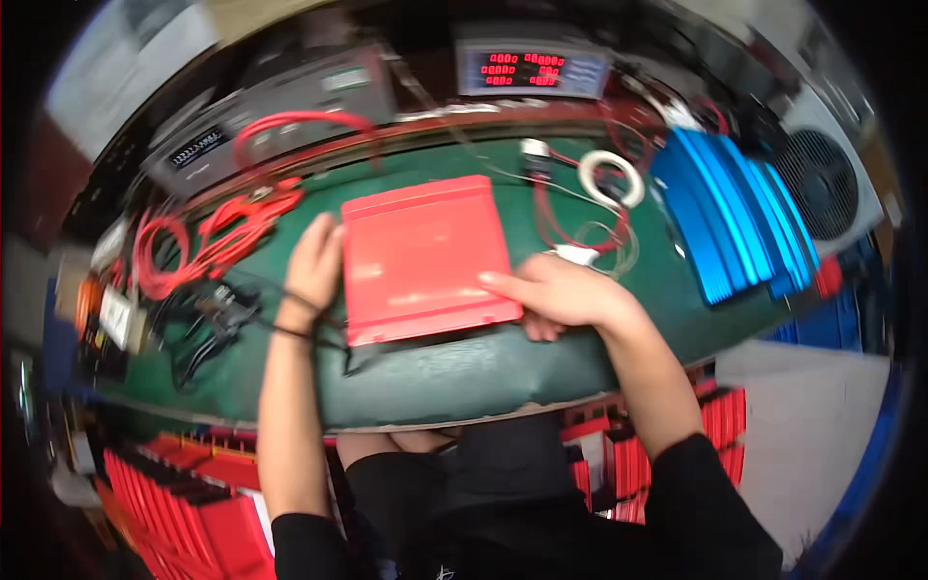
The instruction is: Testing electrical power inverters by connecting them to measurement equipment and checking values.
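Observation:
A flat red metal case [425, 261] with raised lips along its edges is between my two hands over the green worktop, slightly tilted. My left hand [316, 261] grips its left side, with the fingertips partly hidden behind the edge. At the lower right corner, my right hand [561, 293] holds the case, thumb on the top face and fingers curled at its side and below. A dark cord circles my left wrist and trails to both sides. The underside of the case cannot be seen.
Red cables [184, 246] and black clamps [217, 314] lie left on the green worktop [464, 372]. A lit red-digit meter [532, 72] and a grey instrument [280, 121] stand behind. Right are a white ring [611, 179], wires and blue finned housings [720, 217]. Red panels [184, 512] stack below.

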`<state>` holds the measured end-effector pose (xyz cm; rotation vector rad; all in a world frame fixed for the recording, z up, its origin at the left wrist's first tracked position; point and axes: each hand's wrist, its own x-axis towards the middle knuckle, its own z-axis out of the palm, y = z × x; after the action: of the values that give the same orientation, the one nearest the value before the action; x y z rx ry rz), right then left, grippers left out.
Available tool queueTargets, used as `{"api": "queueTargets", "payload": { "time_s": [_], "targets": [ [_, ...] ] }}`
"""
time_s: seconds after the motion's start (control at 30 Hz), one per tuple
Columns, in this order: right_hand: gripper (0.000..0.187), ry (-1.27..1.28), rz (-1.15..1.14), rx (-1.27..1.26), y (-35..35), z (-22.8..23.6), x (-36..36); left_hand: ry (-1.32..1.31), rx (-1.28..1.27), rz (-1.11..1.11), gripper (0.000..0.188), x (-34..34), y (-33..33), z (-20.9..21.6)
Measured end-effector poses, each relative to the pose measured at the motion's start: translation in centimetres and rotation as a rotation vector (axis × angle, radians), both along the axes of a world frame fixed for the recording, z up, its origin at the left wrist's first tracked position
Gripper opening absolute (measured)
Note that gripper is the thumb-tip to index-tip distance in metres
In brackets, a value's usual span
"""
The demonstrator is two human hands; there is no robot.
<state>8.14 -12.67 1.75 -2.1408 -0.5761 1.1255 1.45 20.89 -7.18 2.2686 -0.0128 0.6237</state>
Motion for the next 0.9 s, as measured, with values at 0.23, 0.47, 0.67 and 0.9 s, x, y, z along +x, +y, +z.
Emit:
{"api": "queueTargets", "payload": {
  "time_s": [0.23, 0.47, 0.67, 0.9],
  "targets": [
    [0.090, -0.011, -0.069, 0.068, -0.7, -0.6, 0.1, 0.083, -0.140, 0.019, 0.031, -0.1, -0.8, -0.1],
    [0.075, -0.345, -0.231, 0.349, -0.1, -0.6, 1.1, -0.011, -0.102, 0.083, 0.033, 0.1, -0.5, -0.3],
    [0.038, -0.532, -0.320, 0.564, 0.0, -1.9, 2.1, -0.082, 0.108, 0.061, 0.029, 0.6, -1.1, 1.0],
    [0.027, -0.768, -0.019, 0.700, 7.7, 0.8, 1.4, 0.055, 0.080, -0.047, 0.030, 0.0, -1.7, 1.0]
  ]
}}
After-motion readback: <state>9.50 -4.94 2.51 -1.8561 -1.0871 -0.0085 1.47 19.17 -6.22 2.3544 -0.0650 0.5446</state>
